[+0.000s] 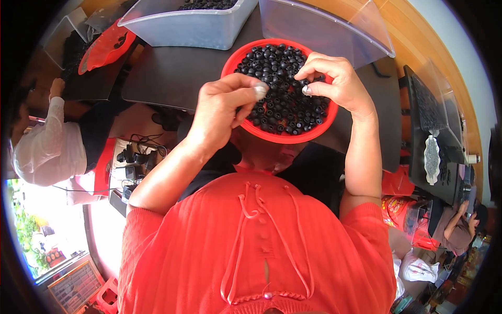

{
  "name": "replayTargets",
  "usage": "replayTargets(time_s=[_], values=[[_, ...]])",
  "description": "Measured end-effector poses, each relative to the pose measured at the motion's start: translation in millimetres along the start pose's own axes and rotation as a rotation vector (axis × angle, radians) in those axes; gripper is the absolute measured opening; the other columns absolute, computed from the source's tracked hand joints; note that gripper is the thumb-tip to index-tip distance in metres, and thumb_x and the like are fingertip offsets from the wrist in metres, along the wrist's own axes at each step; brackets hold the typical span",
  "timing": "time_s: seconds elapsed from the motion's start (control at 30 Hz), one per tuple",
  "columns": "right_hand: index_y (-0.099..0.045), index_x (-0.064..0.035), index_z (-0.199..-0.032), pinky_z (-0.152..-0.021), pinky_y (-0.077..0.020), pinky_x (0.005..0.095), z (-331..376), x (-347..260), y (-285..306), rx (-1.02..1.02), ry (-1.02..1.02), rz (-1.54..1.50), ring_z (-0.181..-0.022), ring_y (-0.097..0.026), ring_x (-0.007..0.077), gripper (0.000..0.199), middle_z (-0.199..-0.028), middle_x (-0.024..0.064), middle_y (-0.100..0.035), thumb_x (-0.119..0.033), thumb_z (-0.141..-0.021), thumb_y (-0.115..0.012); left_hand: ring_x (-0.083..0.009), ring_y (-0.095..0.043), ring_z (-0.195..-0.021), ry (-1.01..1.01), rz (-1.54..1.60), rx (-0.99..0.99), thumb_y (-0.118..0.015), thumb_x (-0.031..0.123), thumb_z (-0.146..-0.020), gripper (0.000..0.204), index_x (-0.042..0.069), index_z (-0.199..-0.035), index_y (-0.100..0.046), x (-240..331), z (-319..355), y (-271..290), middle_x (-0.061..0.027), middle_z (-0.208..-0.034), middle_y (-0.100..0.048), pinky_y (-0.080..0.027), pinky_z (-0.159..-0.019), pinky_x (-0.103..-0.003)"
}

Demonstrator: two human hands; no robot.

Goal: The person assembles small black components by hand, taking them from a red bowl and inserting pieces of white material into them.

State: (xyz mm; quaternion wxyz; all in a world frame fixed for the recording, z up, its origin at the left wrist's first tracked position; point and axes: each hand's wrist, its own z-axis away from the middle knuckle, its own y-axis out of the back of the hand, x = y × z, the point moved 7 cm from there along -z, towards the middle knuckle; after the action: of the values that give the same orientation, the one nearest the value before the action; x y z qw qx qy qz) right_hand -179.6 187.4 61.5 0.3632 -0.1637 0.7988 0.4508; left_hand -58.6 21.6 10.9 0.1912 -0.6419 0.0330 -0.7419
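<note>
Head view: left hand [222,107] and right hand [334,78] each pinch small black pieces [285,112] over red bowl [232,57]

Short-sleeved red ribbed knit top [251,246] with thin red laces, bare forearms.

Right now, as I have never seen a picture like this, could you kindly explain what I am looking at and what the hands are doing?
This is one picture from a wide fisheye camera worn on a person's head, looking down, so straight edges bend near the rim. There is no machine: the two bare hands belong to the wearer, whose orange top fills the lower part. On the dark table sits a red round bowl full of small black ring-shaped pieces. The left hand pinches something small at its fingertips over the bowl; the right hand reaches its fingers into the pieces. Behind stand clear plastic tubs. Other people work at either side.
</note>
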Motion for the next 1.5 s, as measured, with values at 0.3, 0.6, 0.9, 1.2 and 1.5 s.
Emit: replayTargets(time_s=[0.3,0.6,0.9,1.2,1.5], values=[[-0.067,0.0003,-0.090,-0.071,-0.0499,0.0286,0.7,-9.5,-9.5,-0.036,-0.068,-0.066,-0.077,-0.063,0.0153,0.025,-0.083,0.0037,-0.067,0.008,-0.068,-0.073,-0.0036,-0.043,-0.052,0.023,-0.029,-0.127,-0.071,0.010,-0.091,0.015,-0.002,-0.101,-0.068,-13.8,-29.0,-37.0,0.0010,-0.070,-0.057,-0.028,-0.045,-0.021],[-0.070,-0.0003,-0.094,-0.076,-0.0496,0.0303,3.2,-13.8,-4.8,-0.052,0.123,-0.080,-0.081,-0.061,0.0161,0.023,-0.084,0.0042,-0.065,0.005,-0.072,-0.070,-0.0051,-0.044,-0.052,0.064,-0.029,-0.160,-0.071,0.009,-0.090,0.013,-0.002,-0.098,-0.068,-20.5,-30.0,-39.9,-0.0002,-0.070,-0.057,-0.029,-0.045,-0.021],[-0.069,-0.0003,-0.103,-0.073,-0.0521,0.0290,1.2,-9.9,-1.3,0.173,0.022,-0.204,-0.082,-0.062,0.0159,0.028,-0.086,0.0049,-0.063,0.000,-0.076,-0.075,-0.0106,-0.046,-0.054,0.083,0.213,-0.164,-0.068,0.011,-0.089,0.014,0.000,-0.099,-0.067,-19.6,-33.3,-35.7,-0.0023,-0.072,-0.056,-0.033,-0.049,-0.025],[-0.061,-0.0066,-0.087,-0.063,-0.0521,0.0340,-0.5,-28.8,-21.5,0.446,0.329,0.369,-0.069,-0.064,0.0236,0.029,-0.079,0.0058,-0.063,-0.011,-0.069,-0.084,-0.0121,-0.053,-0.067,0.081,0.386,-0.103,-0.066,0.014,-0.090,0.013,0.003,-0.096,-0.069,-21.7,-33.4,-37.3,-0.0032,-0.081,-0.060,-0.038,-0.054,-0.027],[-0.064,-0.0042,-0.090,-0.058,-0.0470,0.0368,4.6,-42.0,-30.0,0.482,0.477,0.553,-0.065,-0.060,0.0266,0.026,-0.076,0.0088,-0.060,-0.012,-0.074,-0.083,-0.0136,-0.054,-0.066,0.070,0.383,-0.099,-0.061,0.017,-0.094,0.018,0.000,-0.095,-0.068,-21.9,-29.7,-31.8,-0.0058,-0.084,-0.062,-0.039,-0.053,-0.029]])
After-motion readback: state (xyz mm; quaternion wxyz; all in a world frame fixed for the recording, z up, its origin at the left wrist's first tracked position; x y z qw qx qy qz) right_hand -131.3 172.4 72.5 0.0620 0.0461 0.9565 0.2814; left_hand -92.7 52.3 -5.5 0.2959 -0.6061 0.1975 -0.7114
